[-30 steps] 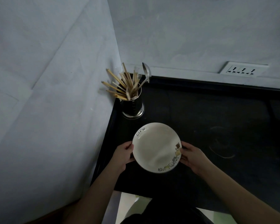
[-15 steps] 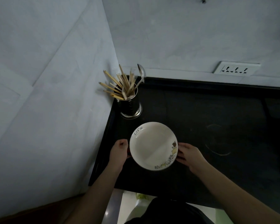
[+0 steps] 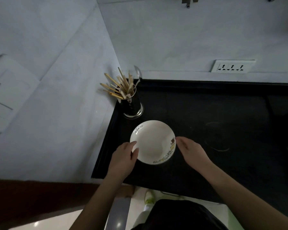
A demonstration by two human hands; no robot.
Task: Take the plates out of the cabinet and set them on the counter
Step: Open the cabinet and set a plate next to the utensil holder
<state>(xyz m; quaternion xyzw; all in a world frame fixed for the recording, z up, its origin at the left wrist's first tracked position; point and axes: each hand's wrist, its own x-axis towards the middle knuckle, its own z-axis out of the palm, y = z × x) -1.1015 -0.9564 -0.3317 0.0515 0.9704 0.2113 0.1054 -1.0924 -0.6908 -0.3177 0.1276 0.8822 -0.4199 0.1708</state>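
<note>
A white plate (image 3: pixel 154 141) with small drawings and writing on its rim rests on the black counter (image 3: pixel 223 113), near the counter's left front corner. My left hand (image 3: pixel 124 157) is at the plate's left edge, with thumb and fingertips over the rim. On the other side, my right hand (image 3: pixel 192 151) lies with its fingers stretched out, the tips just touching the right rim and nothing held. No cabinet interior or other plates are in view.
A metal utensil holder (image 3: pixel 132 105) with chopsticks and a spoon stands in the back left corner, just behind the plate. White walls close off the left and back, with a socket strip (image 3: pixel 232 66) on the back wall. Faint ring marks (image 3: pixel 217 138) show right of the plate.
The plate has come down to rest on the counter. My right hand has let go of the rim and opened its fingers. The camera has shifted back and up.
</note>
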